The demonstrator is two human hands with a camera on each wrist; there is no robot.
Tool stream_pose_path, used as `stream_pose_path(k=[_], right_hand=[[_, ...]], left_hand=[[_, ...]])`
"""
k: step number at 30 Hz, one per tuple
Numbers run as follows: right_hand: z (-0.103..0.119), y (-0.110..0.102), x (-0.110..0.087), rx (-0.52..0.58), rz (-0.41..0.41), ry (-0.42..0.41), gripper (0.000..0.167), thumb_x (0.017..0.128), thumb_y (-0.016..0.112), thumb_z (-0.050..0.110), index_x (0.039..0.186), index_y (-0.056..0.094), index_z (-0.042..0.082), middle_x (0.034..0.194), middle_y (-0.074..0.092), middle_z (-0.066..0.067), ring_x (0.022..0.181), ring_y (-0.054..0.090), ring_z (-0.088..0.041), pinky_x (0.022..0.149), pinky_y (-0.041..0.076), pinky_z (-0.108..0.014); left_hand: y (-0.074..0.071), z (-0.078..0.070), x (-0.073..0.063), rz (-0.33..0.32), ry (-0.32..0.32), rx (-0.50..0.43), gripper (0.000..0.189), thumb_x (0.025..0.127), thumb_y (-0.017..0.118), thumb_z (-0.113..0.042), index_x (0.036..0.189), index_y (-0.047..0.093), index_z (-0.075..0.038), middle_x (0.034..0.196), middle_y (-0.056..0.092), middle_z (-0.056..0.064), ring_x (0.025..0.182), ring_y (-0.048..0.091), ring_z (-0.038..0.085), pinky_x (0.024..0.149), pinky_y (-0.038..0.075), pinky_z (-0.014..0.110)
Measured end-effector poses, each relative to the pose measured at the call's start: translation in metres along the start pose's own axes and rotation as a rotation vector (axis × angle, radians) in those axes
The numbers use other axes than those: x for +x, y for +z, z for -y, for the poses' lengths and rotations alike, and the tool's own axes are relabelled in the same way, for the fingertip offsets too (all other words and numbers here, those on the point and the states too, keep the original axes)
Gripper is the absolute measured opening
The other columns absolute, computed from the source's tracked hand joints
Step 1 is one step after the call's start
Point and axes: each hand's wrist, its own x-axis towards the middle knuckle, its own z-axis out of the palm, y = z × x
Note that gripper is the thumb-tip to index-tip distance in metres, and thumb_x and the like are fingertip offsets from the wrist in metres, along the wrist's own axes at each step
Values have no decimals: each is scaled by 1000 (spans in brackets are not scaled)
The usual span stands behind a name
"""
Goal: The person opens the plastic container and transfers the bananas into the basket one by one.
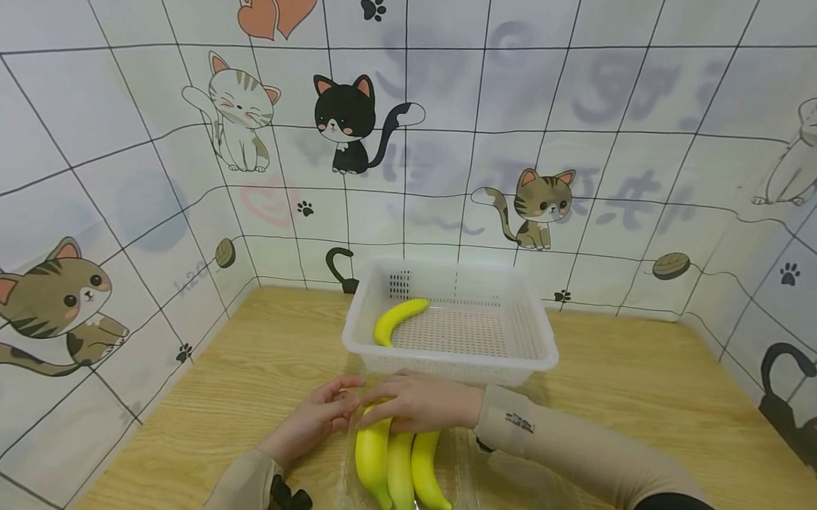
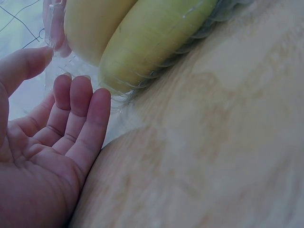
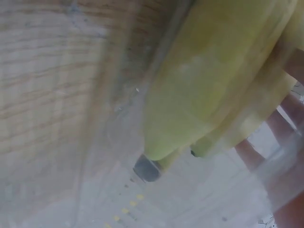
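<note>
**A:** so what's left to right in there?

**B:** Grid-print left wall (image 1: pixel 63 164), big brown tabby cartoon (image 1: pixel 71 301) down low. Then pale wood-grain tabletop (image 1: pixel 282 333), stretching back to the rear wall (image 1: pixel 450 82), more cats up there.

**A:** and on top?

**B:** Left hand (image 1: pixel 314 418), fingers loosely bent, thumb right at the rim of a clear plastic container (image 1: pixel 462 485). Three yellow bananas (image 1: pixel 400 475) inside, side by side. Behind, white perforated basket (image 1: pixel 445 363) with one more banana (image 1: pixel 397 319). Right hand (image 1: pixel 419 404) across the trio's far ends, fingers a bit apart. Can't tell if pinching.

**A:** far right?

**B:** Beige sleeve (image 1: pixel 578 445), then white cat cartoon (image 1: pixel 810 143).
</note>
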Motion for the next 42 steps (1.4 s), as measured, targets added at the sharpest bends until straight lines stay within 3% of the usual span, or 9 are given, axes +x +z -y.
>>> stream_pose_path(k=[11,26,42], right_hand=[[0,-1,0,-27,-12,-10,47,85,73,17,130,61,26,132,56,2,121,51,-11,101,39,-32],[2,-8,-1,-36,-20,0,44,86,72,16,128,62,26,130,58,1,120,52,-14,102,39,-33],[3,-10,0,-19,-33,-20,47,85,73,18,130,60,25,134,55,0,122,50,-13,104,36,-32]], left_hand=[[0,-1,-1,33,22,9,46,101,52,-15,140,34,2,101,56,3,85,54,11,77,48,26],[1,-1,-1,-11,-11,-10,43,100,54,-18,138,39,-4,101,55,4,86,53,13,77,47,26],[1,-2,-1,-12,-21,13,43,101,53,-18,138,38,-3,103,54,5,91,53,15,80,47,28]])
